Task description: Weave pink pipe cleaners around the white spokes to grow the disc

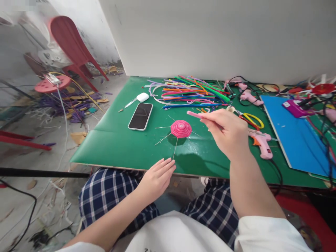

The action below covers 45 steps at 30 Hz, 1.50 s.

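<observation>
A small pink dome (pixel 181 129), coiled in ribbed rings, sits over the green tabletop with thin wire spokes sticking out all round. My left hand (pixel 158 177) is at the table's front edge, its fingers close together at the outer end of the front wire spoke (pixel 175 148); the thumb is mostly hidden. Above and right of the dome, my right hand (pixel 228 131) pinches a pink pipe cleaner (pixel 193 114) between thumb and fingers. The strip's free end points left, apart from the dome.
Colourful pipe cleaners (pixel 191 91) lie piled at the back. A phone (pixel 140 116) and white earbud case (pixel 142 97) are left. On the right are yellow-handled scissors (pixel 253 120), a pink glue gun (pixel 264 143), cables and a blue board (pixel 296 136).
</observation>
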Tool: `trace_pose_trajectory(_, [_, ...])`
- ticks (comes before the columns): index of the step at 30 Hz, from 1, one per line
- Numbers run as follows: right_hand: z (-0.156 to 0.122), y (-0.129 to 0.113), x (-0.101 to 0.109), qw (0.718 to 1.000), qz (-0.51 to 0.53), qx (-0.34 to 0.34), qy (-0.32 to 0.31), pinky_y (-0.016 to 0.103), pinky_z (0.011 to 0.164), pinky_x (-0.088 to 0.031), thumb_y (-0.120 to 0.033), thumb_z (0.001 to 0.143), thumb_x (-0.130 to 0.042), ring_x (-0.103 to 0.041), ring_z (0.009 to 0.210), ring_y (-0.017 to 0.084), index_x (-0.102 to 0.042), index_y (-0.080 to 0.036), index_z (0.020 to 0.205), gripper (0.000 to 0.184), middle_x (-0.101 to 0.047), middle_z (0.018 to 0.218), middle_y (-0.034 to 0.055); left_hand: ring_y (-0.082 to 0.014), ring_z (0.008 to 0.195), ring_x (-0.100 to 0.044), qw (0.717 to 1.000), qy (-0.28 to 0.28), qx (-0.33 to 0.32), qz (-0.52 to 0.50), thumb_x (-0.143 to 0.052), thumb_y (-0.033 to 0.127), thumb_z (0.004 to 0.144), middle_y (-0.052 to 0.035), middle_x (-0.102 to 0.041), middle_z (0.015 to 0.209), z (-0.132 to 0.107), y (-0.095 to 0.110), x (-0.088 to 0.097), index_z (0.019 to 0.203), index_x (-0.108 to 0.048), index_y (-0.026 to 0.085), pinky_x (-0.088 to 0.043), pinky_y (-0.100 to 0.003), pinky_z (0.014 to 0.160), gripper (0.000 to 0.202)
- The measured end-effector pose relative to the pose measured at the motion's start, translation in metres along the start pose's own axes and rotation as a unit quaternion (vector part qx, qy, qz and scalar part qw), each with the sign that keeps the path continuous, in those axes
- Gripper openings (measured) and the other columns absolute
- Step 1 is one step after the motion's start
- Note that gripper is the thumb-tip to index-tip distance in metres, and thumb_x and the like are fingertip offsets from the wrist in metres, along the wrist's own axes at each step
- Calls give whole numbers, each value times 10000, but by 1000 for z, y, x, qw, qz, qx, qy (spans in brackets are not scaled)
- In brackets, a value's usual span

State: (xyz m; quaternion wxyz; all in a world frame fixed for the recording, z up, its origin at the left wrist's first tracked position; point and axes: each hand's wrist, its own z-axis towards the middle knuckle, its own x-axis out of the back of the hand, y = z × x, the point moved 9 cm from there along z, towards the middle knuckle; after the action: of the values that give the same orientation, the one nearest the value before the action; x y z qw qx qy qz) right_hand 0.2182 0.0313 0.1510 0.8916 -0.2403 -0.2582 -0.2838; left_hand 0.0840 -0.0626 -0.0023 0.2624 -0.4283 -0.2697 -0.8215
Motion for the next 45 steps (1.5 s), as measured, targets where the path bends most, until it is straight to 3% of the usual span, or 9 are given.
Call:
trace_pose_trajectory(8, [0, 1, 7, 1000, 15, 12, 6, 286, 674, -486, -197, 848, -541, -629, 744, 156, -674, -217, 910, 148, -688, 797, 31, -217, 1163, -514, 997, 20, -76, -14, -482, 94, 848, -109, -665, 1080, -39, 36, -29, 1097, -576, 86, -450, -371, 967, 266])
trace_pose_trajectory(11, [-1, 4, 3, 1000, 23, 4, -8, 284, 676, -487, -203, 851, -536, -631, 748, 157, -675, -214, 915, 154, -690, 805, 33, -170, 933, -639, 998, -64, -3, -15, -477, 136, 861, -73, -707, 900, -46, 15, -76, 897, -641, 143, -522, -295, 824, 167])
trace_pose_trajectory(15, [-3, 8, 0, 1000, 28, -4, -14, 279, 684, -485, -214, 853, -532, -634, 761, 159, -679, -203, 907, 157, -691, 821, 40, -241, 722, -658, 991, -91, 90, 23, -511, 174, 839, -124, -682, 702, -41, -10, -107, 704, -635, 111, -541, -402, 672, 194])
trace_pose_trajectory(20, [-3, 13, -5, 999, 26, -23, -32, 281, 701, -484, -222, 854, -528, -633, 770, 160, -678, -214, 903, 158, -694, 839, 31, -152, 698, -660, 995, -93, 12, -33, -492, 256, 854, -44, -683, 652, -22, 28, -81, 704, -640, 166, -539, -289, 721, 229])
trace_pose_trajectory(23, [-3, 14, -6, 999, 26, -30, -37, 282, 699, -478, -220, 854, -528, -630, 768, 161, -680, -215, 906, 161, -696, 838, 31, -181, 987, -624, 991, 44, -80, -100, -486, 168, 819, -71, -712, 914, -11, 53, -28, 989, -630, 177, -486, -357, 908, 224])
trace_pose_trajectory(25, [-4, 13, -8, 998, 31, -30, -45, 274, 695, -472, -214, 855, -525, -629, 776, 158, -679, -212, 911, 164, -695, 846, 31, -230, 1120, -551, 995, 77, -24, -58, -479, 153, 805, -101, -670, 1071, -4, 41, -12, 1096, -594, 177, -421, -448, 981, 313])
trace_pose_trajectory(27, [-4, 13, -12, 997, 34, -31, -61, 262, 686, -465, -201, 855, -520, -626, 779, 153, -675, -207, 926, 170, -691, 851, 30, -240, 1161, -518, 997, 69, 43, -4, -466, 126, 809, -138, -616, 1170, 1, 25, -10, 1138, -573, 148, -418, -436, 986, 347])
trace_pose_trajectory(40, [-25, 46, -76, 958, -63, -107, -260, 265, 625, -405, -338, 830, -544, -609, 795, 188, -654, -220, 945, 198, -630, 900, 44, -187, 1019, -615, 996, 58, -51, -44, -450, 120, 866, -86, -696, 1012, -38, 39, -48, 1076, -580, 168, -486, -380, 896, 251])
trace_pose_trajectory(45, [-41, 42, -99, 922, -158, -82, -343, 268, 527, -377, -526, 718, -616, -622, 670, 198, -422, -309, 1295, 646, -595, 979, 58, -155, 750, -669, 995, 72, -46, -59, -480, 123, 856, -54, -714, 769, -31, 37, -44, 1051, -576, 153, -531, -307, 719, 220])
